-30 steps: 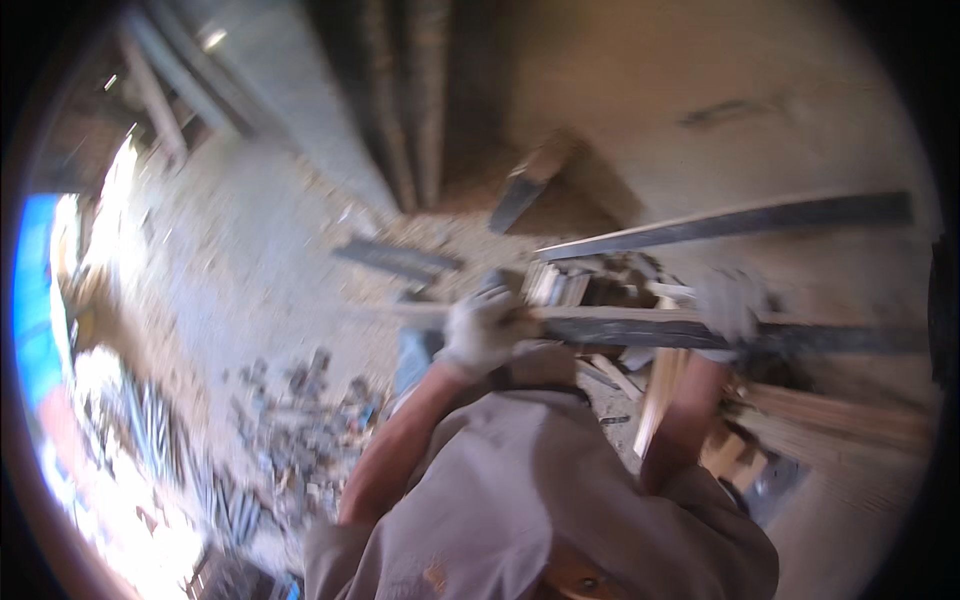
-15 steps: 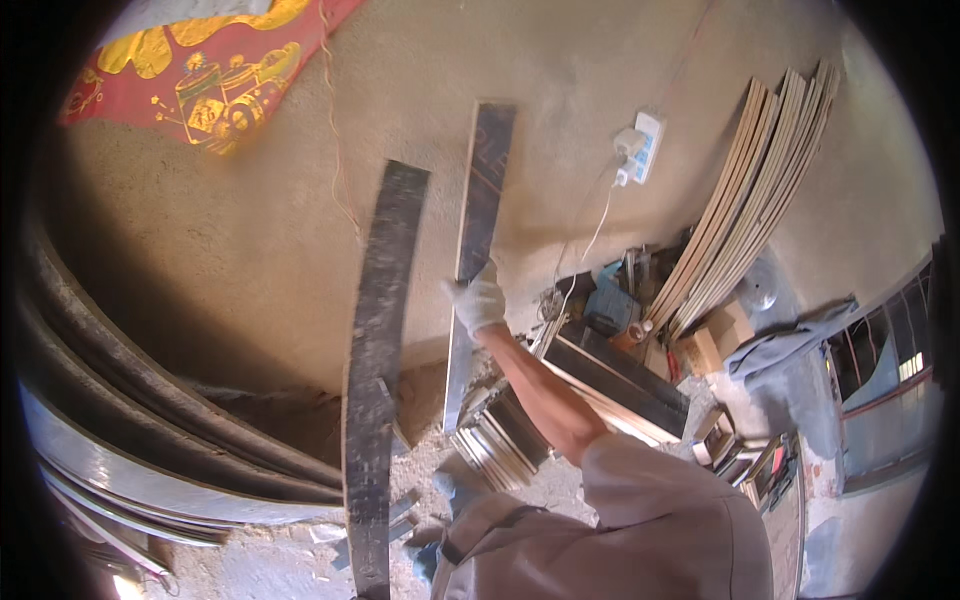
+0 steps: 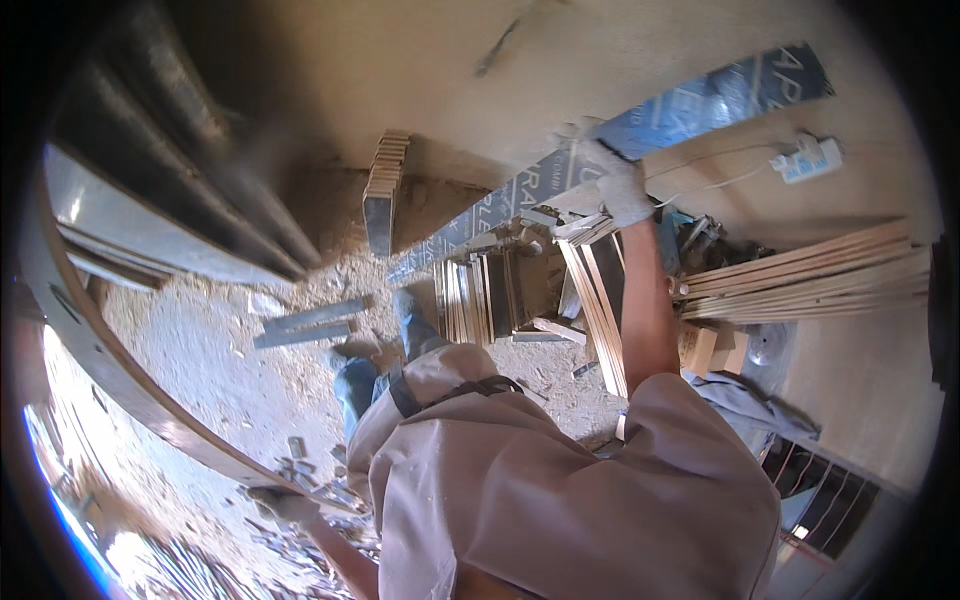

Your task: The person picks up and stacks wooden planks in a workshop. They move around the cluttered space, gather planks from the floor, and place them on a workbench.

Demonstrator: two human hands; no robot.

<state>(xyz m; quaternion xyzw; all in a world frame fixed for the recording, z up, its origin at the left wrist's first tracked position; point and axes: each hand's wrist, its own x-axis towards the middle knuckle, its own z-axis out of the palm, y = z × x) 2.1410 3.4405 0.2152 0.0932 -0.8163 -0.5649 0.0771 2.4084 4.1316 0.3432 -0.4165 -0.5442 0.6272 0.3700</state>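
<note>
My right hand (image 3: 622, 188), in a pale glove, is stretched forward and closed on a long dark blue board (image 3: 700, 105) that slants from the sawdust floor up to the right. My left hand (image 3: 285, 505), also gloved, is low at the left beside my body. It grips the near end of a long thin brown strip (image 3: 150, 405) that curves away along the left edge. My grey shirt (image 3: 560, 490) fills the lower middle of the view.
A stack of narrow wood strips (image 3: 600, 300) and a small machine (image 3: 515, 285) stand under my right arm. Pale slats (image 3: 800, 270) lie at the right, a white power strip (image 3: 805, 160) above them. Dark boards (image 3: 170, 200) lean at the left; short offcuts (image 3: 310, 322) lie on the sawdust.
The view has swung round. My right hand has gone from an upright dark board to the slanting blue board. My left hand has come into view at the lower left, holding the strip.
</note>
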